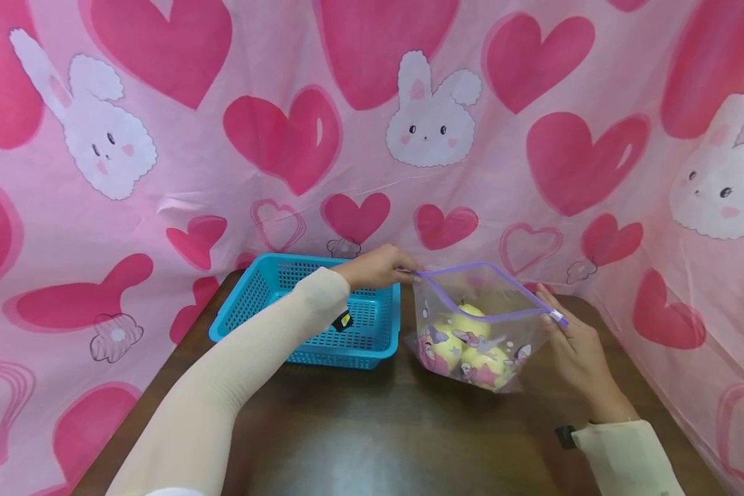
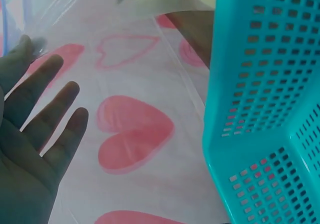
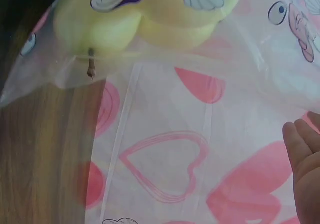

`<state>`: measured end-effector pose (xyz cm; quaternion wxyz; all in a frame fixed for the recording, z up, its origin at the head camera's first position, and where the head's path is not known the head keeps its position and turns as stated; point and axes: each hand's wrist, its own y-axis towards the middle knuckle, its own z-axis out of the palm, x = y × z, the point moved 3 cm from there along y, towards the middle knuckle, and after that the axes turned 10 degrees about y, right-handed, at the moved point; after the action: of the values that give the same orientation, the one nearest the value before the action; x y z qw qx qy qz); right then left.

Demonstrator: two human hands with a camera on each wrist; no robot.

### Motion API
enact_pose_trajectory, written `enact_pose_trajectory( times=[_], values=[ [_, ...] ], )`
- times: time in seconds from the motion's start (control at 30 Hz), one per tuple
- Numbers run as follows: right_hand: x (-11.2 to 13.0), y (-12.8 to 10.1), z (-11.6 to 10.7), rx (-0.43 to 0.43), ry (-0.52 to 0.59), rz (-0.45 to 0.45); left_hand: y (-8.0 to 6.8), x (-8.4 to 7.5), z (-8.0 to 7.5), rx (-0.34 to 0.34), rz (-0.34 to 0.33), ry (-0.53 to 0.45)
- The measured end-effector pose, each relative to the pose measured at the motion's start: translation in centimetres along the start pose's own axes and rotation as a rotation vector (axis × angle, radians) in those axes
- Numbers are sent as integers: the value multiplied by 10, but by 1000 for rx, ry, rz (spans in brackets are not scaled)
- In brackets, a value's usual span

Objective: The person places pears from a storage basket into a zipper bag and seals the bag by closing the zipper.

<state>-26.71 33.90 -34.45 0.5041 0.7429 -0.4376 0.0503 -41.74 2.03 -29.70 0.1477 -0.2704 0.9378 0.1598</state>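
Note:
A clear zip bag [image 1: 430, 303] with a purple zip edge and cartoon prints is held up by its two top corners. Several yellow-green pears [image 1: 469, 320] sit at its bottom, one showing a dark stem in the right wrist view. My left hand [image 1: 378, 267] pinches the bag's left corner between thumb and forefinger; the other fingers are spread in the left wrist view. At the opposite corner, beside the white slider [image 1: 556, 315], my right hand [image 1: 576, 348] grips the zip edge. The bag's mouth gapes between the hands.
A blue plastic basket [image 1: 341, 360] with slotted walls stands left of the bag, partly covered by my left forearm. Both stand out against a dark wooden table [image 1: 372, 427]. Pink cloth [image 1: 359, 172] with hearts and rabbits hangs behind and along the sides.

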Motion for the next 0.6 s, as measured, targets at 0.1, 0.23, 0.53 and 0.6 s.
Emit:
enact_pose_trajectory(
  times=[0.1, 0.23, 0.53, 0.6],
  values=[
    [-3, 1, -5, -3, 14, 63, -3, -2, 0, -21, 14, -31],
    [-8, 0, -13, 17, 25, 235, -10, -10, 0, -54, 33, -64],
    [-35, 3, -20, 140, 437, 344, -36, -23, 9, -154, 84, -104],
    [-41, 4, -18, 91, 523, 331, -41, -21, 12, -182, 80, -114]
  ],
)
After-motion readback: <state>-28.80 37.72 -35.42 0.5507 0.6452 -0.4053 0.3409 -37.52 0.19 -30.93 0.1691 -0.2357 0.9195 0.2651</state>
